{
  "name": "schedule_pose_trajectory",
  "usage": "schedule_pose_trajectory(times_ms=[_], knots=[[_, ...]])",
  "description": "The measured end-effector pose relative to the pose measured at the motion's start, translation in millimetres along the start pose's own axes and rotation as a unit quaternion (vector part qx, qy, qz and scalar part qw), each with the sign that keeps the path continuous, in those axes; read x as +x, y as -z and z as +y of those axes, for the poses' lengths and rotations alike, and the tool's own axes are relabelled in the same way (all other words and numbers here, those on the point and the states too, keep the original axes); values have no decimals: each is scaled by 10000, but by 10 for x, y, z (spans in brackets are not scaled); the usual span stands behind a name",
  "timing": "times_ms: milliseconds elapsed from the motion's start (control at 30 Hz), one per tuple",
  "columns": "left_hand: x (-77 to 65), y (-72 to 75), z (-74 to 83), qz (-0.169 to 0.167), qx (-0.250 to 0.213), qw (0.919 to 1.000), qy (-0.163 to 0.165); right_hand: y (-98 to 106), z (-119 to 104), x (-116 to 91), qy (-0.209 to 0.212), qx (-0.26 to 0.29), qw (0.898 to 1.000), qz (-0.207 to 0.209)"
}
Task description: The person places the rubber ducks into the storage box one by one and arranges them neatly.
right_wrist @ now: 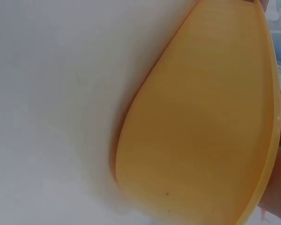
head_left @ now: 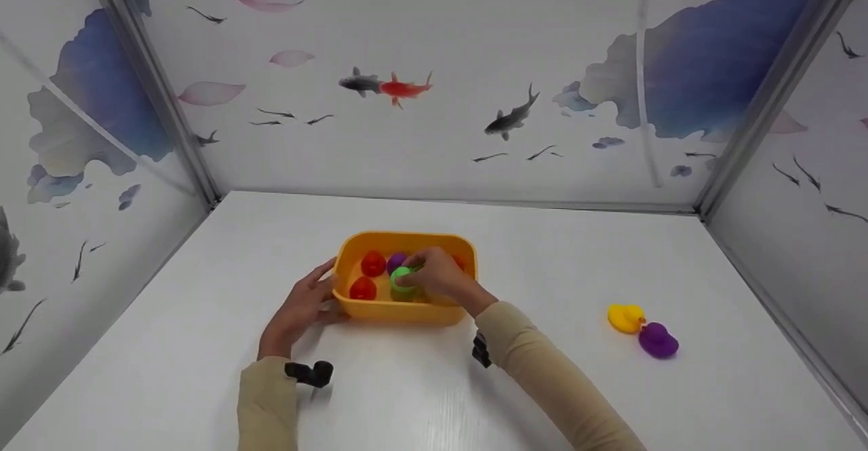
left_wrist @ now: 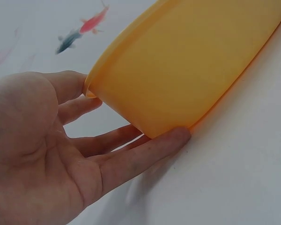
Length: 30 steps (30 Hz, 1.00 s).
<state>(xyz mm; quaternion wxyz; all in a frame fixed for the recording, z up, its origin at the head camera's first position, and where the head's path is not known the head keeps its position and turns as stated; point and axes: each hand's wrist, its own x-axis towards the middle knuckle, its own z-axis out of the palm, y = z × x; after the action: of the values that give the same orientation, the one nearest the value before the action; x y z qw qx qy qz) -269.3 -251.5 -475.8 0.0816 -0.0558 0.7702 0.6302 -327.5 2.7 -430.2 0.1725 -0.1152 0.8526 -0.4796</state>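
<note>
A yellow plastic basin (head_left: 400, 312) stands on the white table with several small toys in it. My left hand (head_left: 306, 305) is at its left end. In the left wrist view the left hand's nearly straight fingers (left_wrist: 140, 157) touch the basin's side and lower edge. Reaching over the near rim, my right hand (head_left: 437, 275) pinches a green rubber duck (head_left: 402, 291) inside the basin. Beside it lie a red toy (head_left: 373, 264), another red toy (head_left: 363, 289) and a purple one (head_left: 396, 262), partly covered by the right hand. The right wrist view shows mostly the basin's outer wall (right_wrist: 192, 117).
On the table's right side a yellow rubber duck (head_left: 625, 318) and a purple rubber duck (head_left: 658, 340) sit touching or nearly so. White panels with painted fish (head_left: 405, 89) close in the table at the back and both sides.
</note>
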Motion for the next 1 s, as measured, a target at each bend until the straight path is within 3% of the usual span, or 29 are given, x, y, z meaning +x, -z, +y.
schedule_pose_trajectory(times_ms=[233, 500, 700, 1000], knots=[[8, -10, -15, 8, 25, 10000, 87, -95, -22, -8, 150, 32, 9998, -99], [9, 13, -2, -10, 47, 10000, 87, -210, -100, -3, 6, 156, 9999, 22], [-5, -4, -19, -7, -17, 9999, 99, -289, -102, 6, -23, -59, 10000, 12], [-11, -12, -1, 55, 22, 9999, 130, -215, -109, -13, -9, -186, 9997, -126]])
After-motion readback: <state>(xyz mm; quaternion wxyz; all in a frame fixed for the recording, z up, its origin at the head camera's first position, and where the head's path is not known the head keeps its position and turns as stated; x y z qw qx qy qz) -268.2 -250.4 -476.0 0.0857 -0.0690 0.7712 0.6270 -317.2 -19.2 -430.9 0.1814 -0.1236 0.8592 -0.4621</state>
